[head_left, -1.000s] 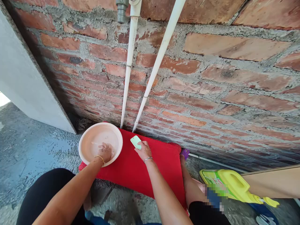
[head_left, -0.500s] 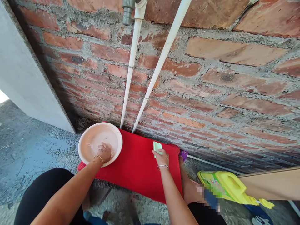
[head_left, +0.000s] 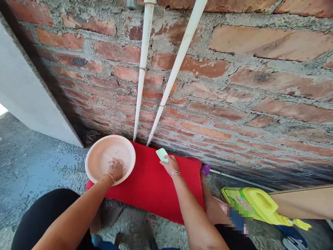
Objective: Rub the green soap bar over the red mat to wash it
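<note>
A pale pink basin point(head_left: 90, 158) of shallow water stands at the left end of the red cloth point(head_left: 156, 191). Down inside it is my left hand point(head_left: 115, 168), fingers apart and partly in the water, with nothing visible in its grasp. My right hand point(head_left: 170, 165) grips a pale green, flat piece with rounded corners point(head_left: 162, 155) by its near end, above the cloth's far edge. Whether that piece is a brush or a soap dish, I cannot tell; its underside is hidden.
Behind the cloth rises a brick wall point(head_left: 221, 100) with two white pipes point(head_left: 166, 92). A grey-white slab point(head_left: 33, 86) leans at the left. To the right lie a yellow detergent jug point(head_left: 260, 205) and a cardboard piece point(head_left: 304, 203). A purple slipper point(head_left: 206, 169) shows beside the cloth.
My right hand has moved left and slightly toward the wall, carrying the pale green piece, which has turned. My left hand stays in the basin. The view has tilted down slightly.
</note>
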The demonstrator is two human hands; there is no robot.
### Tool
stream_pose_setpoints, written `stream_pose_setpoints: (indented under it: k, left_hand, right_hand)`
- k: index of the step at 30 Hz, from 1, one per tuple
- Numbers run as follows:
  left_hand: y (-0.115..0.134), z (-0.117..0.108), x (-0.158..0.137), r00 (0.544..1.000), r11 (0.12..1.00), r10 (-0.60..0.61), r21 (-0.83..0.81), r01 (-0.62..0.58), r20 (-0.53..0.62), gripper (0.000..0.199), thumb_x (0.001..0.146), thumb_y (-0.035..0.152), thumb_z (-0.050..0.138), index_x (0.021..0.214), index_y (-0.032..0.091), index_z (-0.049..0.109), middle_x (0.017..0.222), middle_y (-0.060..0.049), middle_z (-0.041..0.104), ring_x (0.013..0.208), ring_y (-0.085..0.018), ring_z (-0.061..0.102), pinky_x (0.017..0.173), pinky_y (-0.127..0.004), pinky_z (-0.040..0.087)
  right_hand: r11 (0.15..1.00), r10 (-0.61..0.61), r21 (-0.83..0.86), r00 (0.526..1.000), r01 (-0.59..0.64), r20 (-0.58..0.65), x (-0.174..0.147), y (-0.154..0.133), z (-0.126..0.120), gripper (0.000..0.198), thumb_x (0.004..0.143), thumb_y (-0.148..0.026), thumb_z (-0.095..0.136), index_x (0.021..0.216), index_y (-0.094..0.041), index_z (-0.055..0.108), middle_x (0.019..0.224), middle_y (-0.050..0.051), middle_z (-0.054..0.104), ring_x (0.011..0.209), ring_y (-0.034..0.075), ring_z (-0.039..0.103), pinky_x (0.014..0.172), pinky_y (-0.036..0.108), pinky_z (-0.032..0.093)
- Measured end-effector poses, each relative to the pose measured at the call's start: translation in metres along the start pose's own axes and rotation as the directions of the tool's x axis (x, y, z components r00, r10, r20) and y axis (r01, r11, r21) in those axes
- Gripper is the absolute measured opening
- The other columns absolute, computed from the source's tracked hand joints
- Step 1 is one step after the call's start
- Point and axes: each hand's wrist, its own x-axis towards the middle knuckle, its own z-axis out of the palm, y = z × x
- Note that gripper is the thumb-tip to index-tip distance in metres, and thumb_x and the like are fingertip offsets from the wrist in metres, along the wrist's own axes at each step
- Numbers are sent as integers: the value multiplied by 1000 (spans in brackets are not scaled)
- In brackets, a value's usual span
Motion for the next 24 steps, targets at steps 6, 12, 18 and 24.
stream_pose_setpoints:
  k: [6,12,18,24]
  left_hand:
    - [-2,-3,1,999,999,17,-41,-15,38,56,88,24,37,141,4,36,138,-35,39,114,-47,51,86,-62,42]
    - [1,-13,-5,999,1000,-24,-16,25,44,58,86,16,36,142,1,33,139,-37,36,117,-47,50,79,-57,48]
    - [-2,-22,-11,995,999,-16,-40,20,97,58,87,21,36,143,4,31,141,-36,32,121,-45,48,84,-52,46]
    - [-16,-36,-22,994,967,32,-254,-5,104,49,86,26,39,135,22,45,139,-22,43,117,-32,55,90,-44,45]
  right_hand:
    - [915,395,-15,904,-402,-161,-20,89,-65,32,68,-37,70,95,-22,64,96,6,58,98,24,58,88,34,44]
    - [772,630,70,745,-632,-221,-54,115,-92,26,74,-43,63,85,-20,64,88,13,66,88,27,64,74,37,48]
    - [935,353,16,929,-353,-112,-83,46,-21,32,78,-44,65,102,-23,63,95,4,65,86,20,64,76,31,50]
    - [1000,25,-20,999,-25,21,-111,-10,39,36,90,-38,55,119,-17,55,118,8,57,100,19,59,84,41,51]
